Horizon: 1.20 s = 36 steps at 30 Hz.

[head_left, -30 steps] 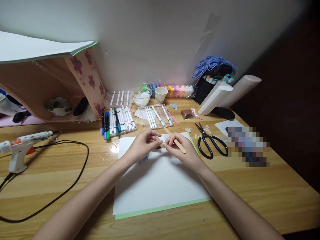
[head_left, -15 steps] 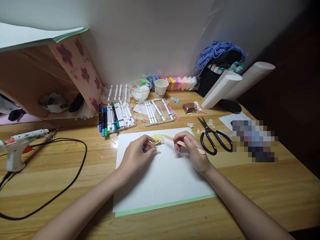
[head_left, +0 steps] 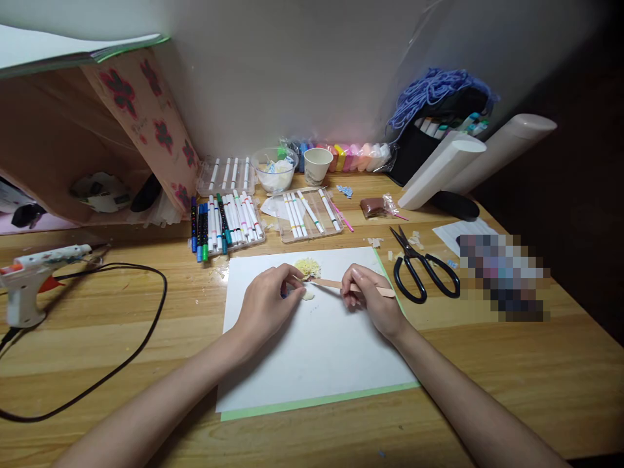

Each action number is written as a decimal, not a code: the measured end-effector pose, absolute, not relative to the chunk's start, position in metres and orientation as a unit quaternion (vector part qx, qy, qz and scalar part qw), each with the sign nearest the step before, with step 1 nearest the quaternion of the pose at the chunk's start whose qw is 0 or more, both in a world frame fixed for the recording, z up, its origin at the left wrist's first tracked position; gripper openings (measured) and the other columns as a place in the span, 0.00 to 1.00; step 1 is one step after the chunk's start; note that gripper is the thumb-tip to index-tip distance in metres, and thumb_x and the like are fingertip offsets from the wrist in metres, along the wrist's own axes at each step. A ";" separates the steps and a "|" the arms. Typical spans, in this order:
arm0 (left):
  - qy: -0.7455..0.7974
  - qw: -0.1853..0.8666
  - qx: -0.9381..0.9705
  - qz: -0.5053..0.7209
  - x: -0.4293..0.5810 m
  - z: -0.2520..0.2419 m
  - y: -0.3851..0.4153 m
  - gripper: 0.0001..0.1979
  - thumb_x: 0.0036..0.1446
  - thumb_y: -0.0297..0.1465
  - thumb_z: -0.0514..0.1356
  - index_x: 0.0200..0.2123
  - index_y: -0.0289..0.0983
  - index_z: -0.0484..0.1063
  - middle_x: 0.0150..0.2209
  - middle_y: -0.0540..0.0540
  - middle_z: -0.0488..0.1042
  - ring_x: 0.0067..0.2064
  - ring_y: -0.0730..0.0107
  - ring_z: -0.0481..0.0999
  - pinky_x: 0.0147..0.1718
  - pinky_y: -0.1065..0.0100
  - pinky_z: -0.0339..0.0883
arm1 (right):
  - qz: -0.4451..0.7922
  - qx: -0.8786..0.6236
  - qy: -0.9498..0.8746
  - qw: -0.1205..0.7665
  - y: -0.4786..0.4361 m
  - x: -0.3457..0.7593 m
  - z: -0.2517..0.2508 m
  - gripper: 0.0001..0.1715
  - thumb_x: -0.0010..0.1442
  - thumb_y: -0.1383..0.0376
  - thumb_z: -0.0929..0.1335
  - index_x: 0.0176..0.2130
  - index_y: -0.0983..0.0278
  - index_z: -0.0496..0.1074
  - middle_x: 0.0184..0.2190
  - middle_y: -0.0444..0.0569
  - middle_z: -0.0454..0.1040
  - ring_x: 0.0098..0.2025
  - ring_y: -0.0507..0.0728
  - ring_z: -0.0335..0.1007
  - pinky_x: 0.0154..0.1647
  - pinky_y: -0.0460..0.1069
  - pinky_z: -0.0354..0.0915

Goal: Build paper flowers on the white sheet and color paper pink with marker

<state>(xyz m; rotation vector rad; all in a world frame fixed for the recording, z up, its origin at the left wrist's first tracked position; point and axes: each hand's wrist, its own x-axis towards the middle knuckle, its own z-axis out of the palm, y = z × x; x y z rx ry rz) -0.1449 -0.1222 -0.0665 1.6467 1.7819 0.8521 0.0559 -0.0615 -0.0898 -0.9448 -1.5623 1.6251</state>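
At the far left, can see a white glue gun (head_left: pixel 26 299) on the wooden table (head_left: pixel 121 383), with a black cord (head_left: pixel 166 283) bent into a wide loop, and behind it a pink box (head_left: pixel 141 110) with flower patterns. Going to the right, can see a group of markers (head_left: pixel 241 218), white and dark ones, side by side. Then, over the white paper (head_left: pixel 336 351), holds the left hand (head_left: pixel 266 302) with its back upward and with thumb and fingertips a little apart; cannot tell whether pinching the small blue bit (head_left: pixel 283 290), partly hidden behind the fingers. Near the thumb, can see a pale yellow piece (head_left: pixel 308 296) on the paper, and just beyond it a yellow clump (head_left: pixel 308 266). Farther back, can see a clear bowl (head_left: pixel 260 175) and, just right of it, a paper cup (head_left: pixel 318 170). With the right hand (head_left: pixel 377 305), grips a wooden stick (head_left: pixel 336 285) between thumb and curled fingers, pointing its tip leftward at the near edge of the yellow clump; cannot tell whether touching it. Farther right, can see black-handled scissors (head_left: pixel 408 251) on the table, with blades slightly parted, and behind them a black holder (head_left: pixel 409 153) with blue yarn (head_left: pixel 436 91) on top.
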 end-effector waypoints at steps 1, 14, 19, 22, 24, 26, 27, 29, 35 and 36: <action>0.664 0.274 0.620 0.316 -0.145 -0.066 -0.122 0.07 0.53 0.25 0.61 0.36 0.40 0.71 0.32 0.52 0.77 0.35 0.69 0.73 0.35 0.66 0.62 | 0.625 -0.364 -0.601 0.342 -0.061 0.056 -0.090 0.22 0.66 0.54 0.60 0.26 0.64 0.66 0.18 0.42 0.66 0.21 0.49 0.57 0.23 0.45 0.54; 0.665 0.238 0.635 0.312 -0.143 -0.067 -0.123 0.06 0.53 0.25 0.60 0.35 0.40 0.71 0.32 0.52 0.76 0.36 0.67 0.71 0.36 0.65 0.61 | 0.636 -0.367 -0.589 0.336 -0.064 0.049 -0.088 0.22 0.65 0.54 0.60 0.26 0.64 0.66 0.18 0.42 0.67 0.21 0.49 0.58 0.23 0.44 0.55; 0.671 0.226 0.631 0.317 -0.144 -0.066 -0.123 0.05 0.53 0.25 0.61 0.34 0.40 0.71 0.32 0.51 0.76 0.35 0.67 0.72 0.34 0.65 0.61 | 0.632 -0.373 -0.587 0.343 -0.063 0.047 -0.087 0.21 0.65 0.54 0.60 0.26 0.64 0.66 0.18 0.42 0.67 0.21 0.49 0.59 0.23 0.44 0.55; 0.668 0.220 0.634 0.322 -0.143 -0.067 -0.122 0.05 0.53 0.25 0.61 0.34 0.39 0.70 0.32 0.51 0.76 0.35 0.67 0.72 0.34 0.65 0.62 | 0.633 -0.375 -0.584 0.342 -0.063 0.047 -0.088 0.21 0.65 0.54 0.61 0.27 0.64 0.67 0.19 0.43 0.67 0.21 0.49 0.59 0.23 0.44 0.55; 0.666 0.219 0.633 0.328 -0.143 -0.067 -0.122 0.04 0.53 0.26 0.61 0.34 0.39 0.70 0.32 0.52 0.76 0.35 0.68 0.72 0.34 0.66 0.62 | 0.632 -0.377 -0.584 0.342 -0.063 0.046 -0.088 0.21 0.64 0.54 0.61 0.27 0.64 0.67 0.19 0.43 0.67 0.21 0.49 0.59 0.23 0.44 0.55; 0.666 0.220 0.631 0.332 -0.141 -0.068 -0.121 0.04 0.53 0.26 0.61 0.34 0.39 0.70 0.32 0.51 0.77 0.34 0.68 0.72 0.34 0.66 0.63 | 0.629 -0.380 -0.586 0.342 -0.063 0.045 -0.087 0.21 0.64 0.53 0.61 0.26 0.64 0.67 0.19 0.43 0.67 0.21 0.49 0.59 0.23 0.45 0.55; 0.668 0.219 0.629 0.332 -0.141 -0.068 -0.121 0.05 0.53 0.27 0.62 0.35 0.39 0.70 0.32 0.51 0.77 0.33 0.68 0.72 0.34 0.66 0.63 | 0.628 -0.381 -0.587 0.341 -0.063 0.045 -0.087 0.21 0.64 0.53 0.61 0.26 0.64 0.66 0.19 0.43 0.67 0.21 0.49 0.59 0.22 0.45 0.55; 0.673 0.213 0.627 0.329 -0.140 -0.067 -0.120 0.05 0.53 0.27 0.62 0.35 0.39 0.70 0.32 0.51 0.77 0.32 0.68 0.72 0.34 0.65 0.63 | 0.626 -0.383 -0.586 0.342 -0.063 0.045 -0.087 0.21 0.64 0.53 0.61 0.26 0.63 0.66 0.18 0.43 0.67 0.21 0.50 0.59 0.22 0.45 0.55; 0.686 0.188 0.627 0.318 -0.140 -0.066 -0.118 0.04 0.53 0.26 0.62 0.33 0.39 0.70 0.32 0.51 0.77 0.33 0.68 0.72 0.34 0.66 0.63 | 0.595 -0.380 -0.605 0.367 -0.068 0.051 -0.084 0.24 0.65 0.53 0.60 0.24 0.63 0.66 0.17 0.42 0.65 0.20 0.49 0.57 0.21 0.45 0.54; 0.687 0.184 0.627 0.317 -0.140 -0.066 -0.118 0.04 0.53 0.26 0.62 0.33 0.39 0.70 0.32 0.51 0.77 0.33 0.68 0.72 0.34 0.67 0.63 | 0.590 -0.378 -0.615 0.362 -0.069 0.051 -0.083 0.24 0.65 0.53 0.59 0.24 0.63 0.66 0.17 0.42 0.65 0.20 0.49 0.57 0.21 0.45 0.54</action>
